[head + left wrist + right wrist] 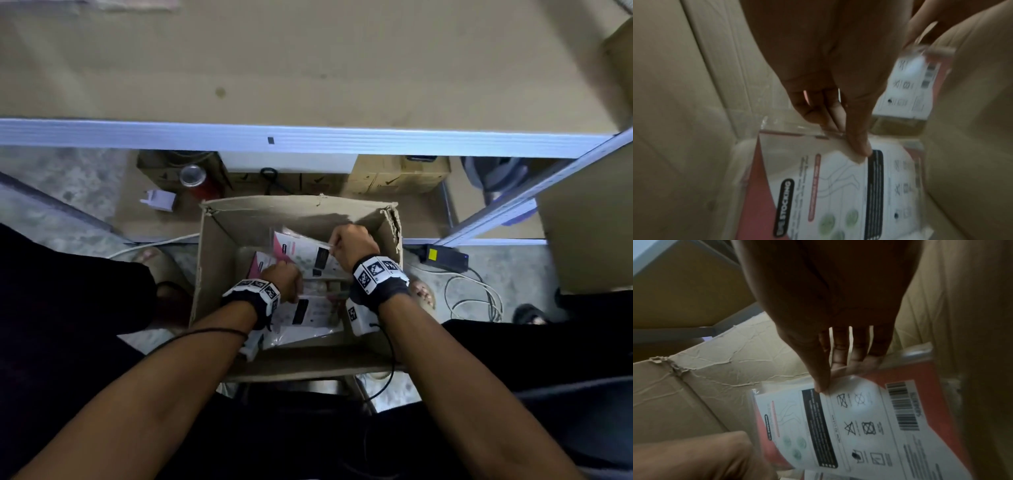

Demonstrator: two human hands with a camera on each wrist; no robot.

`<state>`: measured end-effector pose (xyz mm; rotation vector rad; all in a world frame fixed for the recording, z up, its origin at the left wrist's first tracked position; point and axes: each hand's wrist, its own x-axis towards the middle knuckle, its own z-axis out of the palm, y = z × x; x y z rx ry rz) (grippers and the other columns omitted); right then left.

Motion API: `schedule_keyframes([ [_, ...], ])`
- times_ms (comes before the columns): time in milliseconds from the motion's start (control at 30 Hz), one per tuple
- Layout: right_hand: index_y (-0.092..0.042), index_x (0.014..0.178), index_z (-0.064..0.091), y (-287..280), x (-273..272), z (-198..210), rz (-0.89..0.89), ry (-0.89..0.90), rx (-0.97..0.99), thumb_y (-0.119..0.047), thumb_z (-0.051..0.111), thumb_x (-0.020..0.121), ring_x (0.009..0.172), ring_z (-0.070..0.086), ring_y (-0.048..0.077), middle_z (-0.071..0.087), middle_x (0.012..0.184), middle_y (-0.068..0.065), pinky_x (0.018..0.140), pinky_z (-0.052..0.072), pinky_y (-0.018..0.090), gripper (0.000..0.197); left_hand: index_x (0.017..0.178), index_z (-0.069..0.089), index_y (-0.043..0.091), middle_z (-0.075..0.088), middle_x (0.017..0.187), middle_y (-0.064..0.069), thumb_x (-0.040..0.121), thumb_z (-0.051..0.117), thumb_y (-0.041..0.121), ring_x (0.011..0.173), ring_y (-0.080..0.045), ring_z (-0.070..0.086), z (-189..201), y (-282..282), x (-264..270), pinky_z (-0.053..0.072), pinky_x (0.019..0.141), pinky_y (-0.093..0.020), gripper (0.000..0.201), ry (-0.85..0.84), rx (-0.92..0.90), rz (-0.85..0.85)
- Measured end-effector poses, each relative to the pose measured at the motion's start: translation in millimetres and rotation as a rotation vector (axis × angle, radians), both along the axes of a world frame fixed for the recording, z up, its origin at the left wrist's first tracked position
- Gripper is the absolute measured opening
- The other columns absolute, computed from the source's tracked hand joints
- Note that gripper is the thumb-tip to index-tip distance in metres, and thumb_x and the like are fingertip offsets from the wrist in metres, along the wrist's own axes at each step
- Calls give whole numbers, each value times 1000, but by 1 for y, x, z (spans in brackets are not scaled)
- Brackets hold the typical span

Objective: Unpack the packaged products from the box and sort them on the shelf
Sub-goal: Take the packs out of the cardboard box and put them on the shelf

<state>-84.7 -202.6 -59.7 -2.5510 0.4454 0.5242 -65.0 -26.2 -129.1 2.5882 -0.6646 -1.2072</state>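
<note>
Head view looks straight down: both hands are inside the open cardboard box (219, 240) on the floor, below the front rail of the shelf (308, 137). The left hand (281, 279) is down at the box's near-left part, thumb and fingers pinching the top edge of a pink-and-white packet (818, 186). Another flat packet (308, 315) lies loose on the box bottom, between the wrists. Further in, toward the far-right corner, the right hand (352, 241) pinches the top edge of a second packet (305, 255), which tilts up with its long axis running from the hand down toward the left hand.

So each hand holds its own packet, and the shelf lies ahead and above. The right hand is nearer to it, and I judge both packets must rise clear of the box wall before going forward.

On the left packet "STOCKING" reads on a black pill-shaped label. The right wrist view shows a barcode and crossed-out laundry care symbols; the smaller print is too blurred to read.
</note>
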Motion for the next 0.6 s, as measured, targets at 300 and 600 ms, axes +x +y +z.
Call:
schedule_keyframes([
  [300, -23, 89, 72, 18, -6, 40, 131, -65, -114, -13, 61, 86, 102, 65, 31, 68, 108, 10, 92, 55, 40, 16, 74, 79, 11, 78, 81, 0, 75, 71, 2, 86, -19, 73, 64, 18, 6, 56, 80, -27, 13, -135, -140, -8],
  [600, -20, 84, 70, 22, -16, 127, 291, -195, -239, -8, 60, 83, 93, 67, 27, 72, 98, 7, 87, 57, 37, 16, 79, 79, 9, 74, 76, -1, 72, 88, 21, 67, -11, 62, 173, 33, 7, 43, 62, -22, 16, -283, -320, -12],
])
